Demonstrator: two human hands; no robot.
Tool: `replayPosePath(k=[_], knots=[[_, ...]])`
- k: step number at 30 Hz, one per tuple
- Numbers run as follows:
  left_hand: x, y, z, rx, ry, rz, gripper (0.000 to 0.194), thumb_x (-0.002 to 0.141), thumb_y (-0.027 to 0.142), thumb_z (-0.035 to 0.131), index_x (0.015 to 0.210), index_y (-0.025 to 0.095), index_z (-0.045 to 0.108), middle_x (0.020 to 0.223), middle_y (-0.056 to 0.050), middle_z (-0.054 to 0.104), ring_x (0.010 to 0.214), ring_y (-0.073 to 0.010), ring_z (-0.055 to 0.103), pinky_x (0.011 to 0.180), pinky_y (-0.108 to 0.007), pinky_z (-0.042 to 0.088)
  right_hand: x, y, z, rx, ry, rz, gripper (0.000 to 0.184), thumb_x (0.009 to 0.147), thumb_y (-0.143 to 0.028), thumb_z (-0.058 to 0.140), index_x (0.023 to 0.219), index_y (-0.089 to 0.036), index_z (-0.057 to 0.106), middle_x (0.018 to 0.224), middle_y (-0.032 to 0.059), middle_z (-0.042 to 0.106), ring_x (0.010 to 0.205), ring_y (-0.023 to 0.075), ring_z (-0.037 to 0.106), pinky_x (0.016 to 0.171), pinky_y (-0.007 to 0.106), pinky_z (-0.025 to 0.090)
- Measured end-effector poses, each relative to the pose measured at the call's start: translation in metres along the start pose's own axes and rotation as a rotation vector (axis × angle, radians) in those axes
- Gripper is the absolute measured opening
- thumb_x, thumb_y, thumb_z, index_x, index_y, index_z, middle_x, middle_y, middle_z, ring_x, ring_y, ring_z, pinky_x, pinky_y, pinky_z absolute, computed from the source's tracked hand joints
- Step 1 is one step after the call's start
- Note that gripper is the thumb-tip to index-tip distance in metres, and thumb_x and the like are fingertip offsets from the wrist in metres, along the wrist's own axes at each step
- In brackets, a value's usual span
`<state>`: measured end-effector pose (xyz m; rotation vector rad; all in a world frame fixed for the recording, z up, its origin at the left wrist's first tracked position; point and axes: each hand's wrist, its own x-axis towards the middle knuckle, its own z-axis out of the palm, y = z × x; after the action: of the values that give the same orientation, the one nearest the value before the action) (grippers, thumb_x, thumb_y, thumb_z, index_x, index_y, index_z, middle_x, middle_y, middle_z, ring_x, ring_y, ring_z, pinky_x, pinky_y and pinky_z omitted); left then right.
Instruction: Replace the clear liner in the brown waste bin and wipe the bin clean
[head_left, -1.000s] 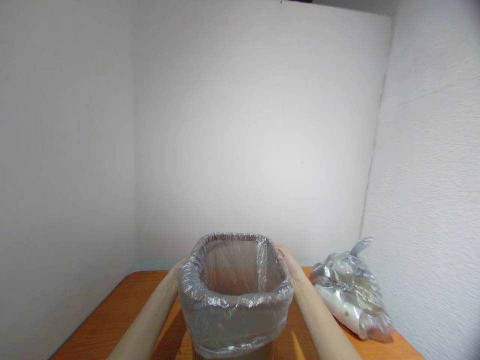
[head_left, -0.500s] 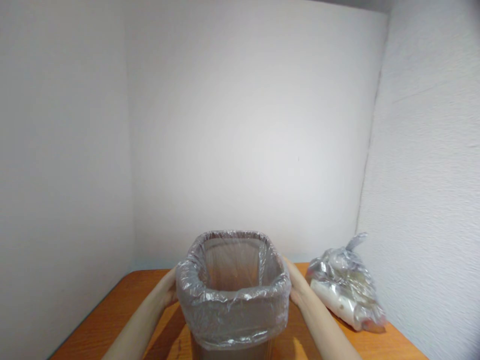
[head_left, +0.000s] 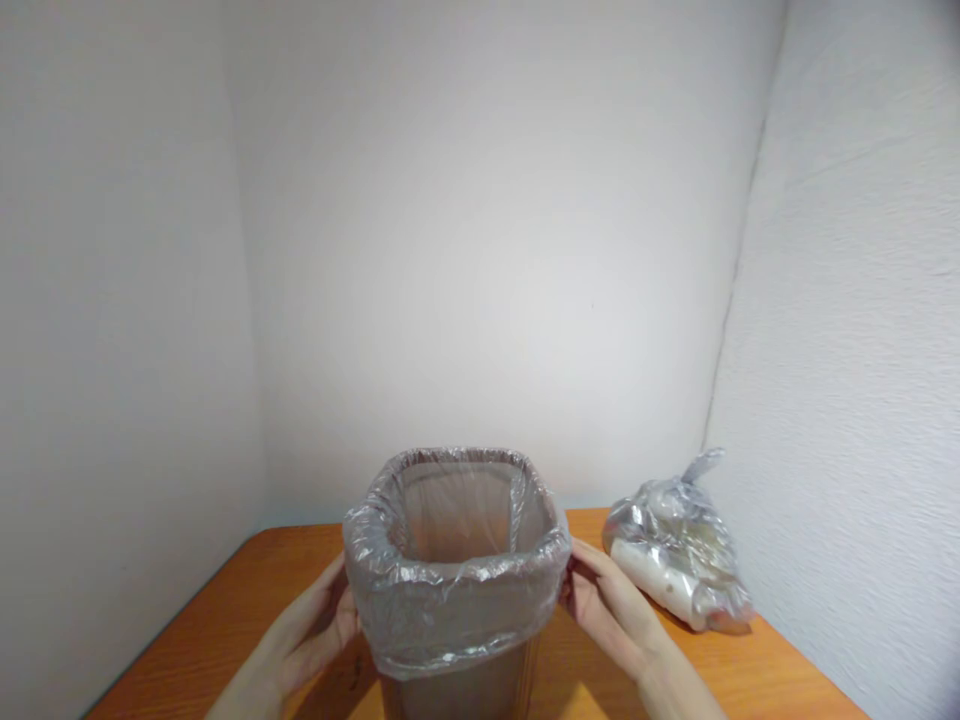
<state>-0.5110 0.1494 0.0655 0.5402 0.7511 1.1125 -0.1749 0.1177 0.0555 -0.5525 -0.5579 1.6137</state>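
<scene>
A brown trash bin (head_left: 457, 692) stands upright on the table. A thin translucent bin liner (head_left: 450, 615) lines it, its top folded outward over the rim and hanging around the upper wall. At the liner's left side is my left hand (head_left: 322, 625), fingers closed at the hanging edge and their tips partly hidden by the plastic. My right hand (head_left: 600, 600) is closed on the liner's right side, its fingertips tucked at the plastic. Through the opening, only the lined inner wall shows.
Right of the bin, near the wall, lies a knotted clear plastic bag (head_left: 675, 545) holding a white roll-like item and other waste. The orange-brown wooden table (head_left: 247, 590) meets white walls (head_left: 480, 250) at the back and on both sides.
Both hands have come nearer along the sides of the liner, and more of their fingers and palms now shows. The view has shifted slightly; the bin stays upright.
</scene>
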Motion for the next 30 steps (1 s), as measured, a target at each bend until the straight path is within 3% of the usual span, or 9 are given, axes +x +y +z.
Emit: replayPosePath(k=[5,10,14,17,24,27,30], knots=[[-0.006,-0.004,0.003,-0.111,0.018,0.037,0.015,0.090,0.006,0.056,0.100,0.012,0.065,0.089,-0.007,0.078,0.076,-0.0191,0.076,0.081,-0.035,0.062,-0.004,0.008,-0.003,0.057,-0.023,0.025,0.022,0.082,-0.039,0.073,0.087,-0.017,0.071,0.078,-0.0002,0.073,0.069,0.0110,0.064,0.067,0.022,0.050],[-0.007,-0.004,-0.001,-0.098,0.020,0.033,0.015,0.086,0.001,0.059,0.098,0.008,0.065,0.091,-0.013,0.077,0.080,-0.0214,0.075,0.080,-0.037,0.062,0.000,0.020,-0.009,0.018,-0.040,-0.066,0.018,0.071,-0.024,0.081,0.084,-0.014,0.073,0.074,0.0008,0.072,0.069,0.0140,0.063,0.069,0.025,0.051],[-0.009,-0.004,-0.004,-0.149,-0.001,0.033,0.012,0.085,0.004,0.063,0.095,0.010,0.066,0.086,-0.009,0.077,0.076,-0.0200,0.075,0.076,-0.033,0.063,-0.010,0.025,-0.006,0.046,-0.061,-0.028,0.027,0.076,-0.039,0.076,0.093,-0.018,0.073,0.086,0.0038,0.074,0.086,0.0201,0.068,0.082,0.034,0.054],[-0.009,-0.007,-0.008,-0.157,-0.027,0.067,0.010,0.084,0.007,0.068,0.092,0.012,0.067,0.084,-0.005,0.077,0.072,-0.0190,0.075,0.070,-0.031,0.063,-0.021,0.029,-0.002,0.016,-0.035,-0.040,0.035,0.071,-0.043,0.079,0.098,-0.021,0.073,0.098,0.0050,0.075,0.098,0.0239,0.067,0.087,0.039,0.055],[-0.011,-0.010,-0.011,-0.175,-0.033,0.074,0.010,0.089,0.014,0.065,0.098,0.009,0.068,0.091,-0.009,0.076,0.084,-0.0213,0.074,0.078,-0.032,0.061,-0.030,0.038,-0.004,-0.055,0.030,-0.098,0.021,0.064,-0.040,0.080,0.082,-0.034,0.073,0.091,0.0046,0.074,0.109,0.0327,0.063,0.090,0.046,0.055],[-0.015,-0.012,-0.015,-0.176,-0.089,0.072,0.011,0.089,0.018,0.066,0.097,0.010,0.069,0.094,-0.009,0.075,0.081,-0.0202,0.073,0.080,-0.034,0.060,-0.031,0.041,-0.010,-0.131,0.074,-0.126,0.022,0.063,-0.040,0.081,0.083,-0.034,0.073,0.090,0.0051,0.073,0.099,0.0326,0.066,0.084,0.046,0.057],[-0.018,-0.017,-0.020,-0.134,-0.098,0.080,0.011,0.085,0.017,0.071,0.094,0.010,0.070,0.094,-0.010,0.074,0.082,-0.0199,0.072,0.082,-0.033,0.059,-0.032,0.042,-0.017,-0.179,0.078,-0.107,0.021,0.060,-0.042,0.083,0.074,-0.030,0.072,0.077,0.0052,0.071,0.072,0.0277,0.066,0.065,0.042,0.058]])
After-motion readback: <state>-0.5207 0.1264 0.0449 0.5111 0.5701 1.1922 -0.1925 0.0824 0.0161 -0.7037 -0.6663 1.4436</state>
